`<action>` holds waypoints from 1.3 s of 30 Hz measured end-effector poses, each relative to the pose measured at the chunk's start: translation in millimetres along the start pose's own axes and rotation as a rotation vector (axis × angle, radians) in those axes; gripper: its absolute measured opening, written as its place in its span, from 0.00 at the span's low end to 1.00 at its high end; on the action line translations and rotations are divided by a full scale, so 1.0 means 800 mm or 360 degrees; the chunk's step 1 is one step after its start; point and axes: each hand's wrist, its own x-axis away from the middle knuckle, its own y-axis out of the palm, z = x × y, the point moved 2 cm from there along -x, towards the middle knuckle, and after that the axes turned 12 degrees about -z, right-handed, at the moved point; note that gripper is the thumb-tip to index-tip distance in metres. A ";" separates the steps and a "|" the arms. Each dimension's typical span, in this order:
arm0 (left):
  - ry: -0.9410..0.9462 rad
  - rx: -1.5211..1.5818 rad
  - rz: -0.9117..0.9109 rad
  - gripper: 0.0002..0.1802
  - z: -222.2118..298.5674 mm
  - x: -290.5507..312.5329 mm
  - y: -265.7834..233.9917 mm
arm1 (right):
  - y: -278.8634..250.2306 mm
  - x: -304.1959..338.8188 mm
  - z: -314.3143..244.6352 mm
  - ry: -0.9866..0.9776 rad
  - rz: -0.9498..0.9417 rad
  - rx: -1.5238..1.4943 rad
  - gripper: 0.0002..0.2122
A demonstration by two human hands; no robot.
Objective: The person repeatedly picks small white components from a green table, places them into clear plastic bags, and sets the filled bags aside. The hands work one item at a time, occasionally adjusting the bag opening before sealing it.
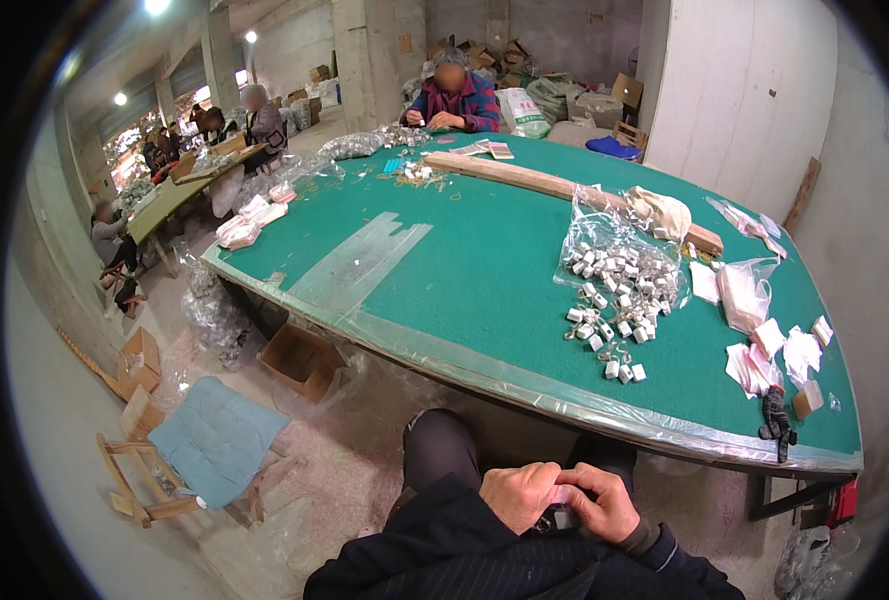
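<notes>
Closing in just above the lap, the left hand and right hand meet over a small item, mostly hidden, with a whitish part peeking out below. The right thumb and fingers are pinched on it; the left fingers curl inward, tips out of sight, so whether they grip it too, one cannot tell. Dark pinstriped cloth covers the person's front. Off to the left sits a wooden chair with a soft, creased blue cushion, and past it an open cardboard box on the dusty floor.

Up to the table now: a broad green top, matte, its near edge wrapped in shiny clear plastic. At the right corner lie a dark knitted glove and crumpled pale papers. Further in, a heap of white blocks, squarish, with metal loops, spills from a clear crinkled bag. Behind that runs a long wooden beam, smooth and squared.

Across the far edge, a co-worker in a checked jacket bends over, hands raised. Sacks slump beyond; the print on the white-and-green bag is too small to read. Grey concrete pillars and walls close the room.
</notes>
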 end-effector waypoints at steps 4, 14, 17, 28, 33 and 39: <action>-0.0035 0.0035 0.0028 0.10 0.000 0.000 0.002 | 0.000 0.000 -0.002 -0.0061 0.0029 0.0010 0.06; -0.0913 0.1532 0.0507 0.01 -0.174 0.115 -0.107 | -0.005 0.003 0.003 0.0120 0.0132 -0.0525 0.07; -0.1011 -0.0457 -0.0577 0.10 -0.263 0.203 -0.086 | -0.004 0.006 0.008 0.0162 0.0107 -0.0732 0.07; -0.1448 0.0767 -0.0445 0.15 -0.271 0.278 -0.006 | -0.017 0.004 0.016 0.0036 0.0320 -0.0867 0.06; -0.1047 0.1633 0.0206 0.10 -0.266 0.221 -0.038 | -0.024 0.001 0.012 0.0066 0.0531 -0.1029 0.07; -0.0978 0.1426 0.0442 0.16 -0.174 0.102 -0.078 | -0.035 0.000 -0.001 0.0020 0.0662 -0.0882 0.06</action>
